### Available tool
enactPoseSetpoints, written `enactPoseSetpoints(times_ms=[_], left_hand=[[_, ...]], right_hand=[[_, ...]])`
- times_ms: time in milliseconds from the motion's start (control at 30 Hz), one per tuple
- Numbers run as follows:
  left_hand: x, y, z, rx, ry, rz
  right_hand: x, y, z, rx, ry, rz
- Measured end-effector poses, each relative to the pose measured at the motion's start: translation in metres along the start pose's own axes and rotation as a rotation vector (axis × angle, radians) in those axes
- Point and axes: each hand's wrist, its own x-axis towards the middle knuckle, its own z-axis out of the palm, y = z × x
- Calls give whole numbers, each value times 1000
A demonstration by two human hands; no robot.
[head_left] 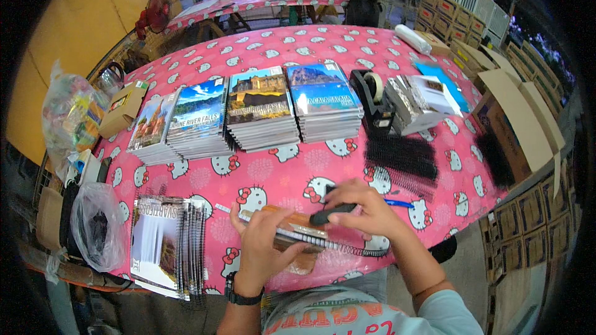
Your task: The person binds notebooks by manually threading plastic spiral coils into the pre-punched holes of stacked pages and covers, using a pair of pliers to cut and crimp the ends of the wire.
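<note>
My left hand (pixel 264 251) is closed on a thin booklet (pixel 292 236), its thumb on the near side and its fingers on top. A black spiral coil (pixel 357 249) runs along the booklet's near edge and sticks out past its right end. My right hand (pixel 366 208) is closed around a black-handled tool (pixel 332 214) just above the booklet; its exact kind is hidden by my fingers. A blue pen (pixel 399 203) lies to the right of that hand. A stack of spiral-bound notebooks (pixel 164 245) lies to the left of my left hand.
Several stacks of printed covers (pixel 257 108) stand across the table's middle. A tape dispenser (pixel 372 99) and a pile of black coils (pixel 402 161) lie on the right, near an open carton (pixel 521 118). Plastic bags (pixel 96 226) hang at the left edge. People are at a far table (pixel 267 6).
</note>
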Motion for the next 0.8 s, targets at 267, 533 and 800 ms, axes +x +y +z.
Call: enactPoseSetpoints(times_ms=[267,533,800], left_hand=[[-1,-7,-5,19,29,-24],[-16,-25,-6,152,336,-84],[-25,-61,14,-929,493,-382]], right_hand=[[15,-12,-1,-63,-57,-52],[22,-14,13,253,-55,-225],[24,-8,22,516,-56,-124]])
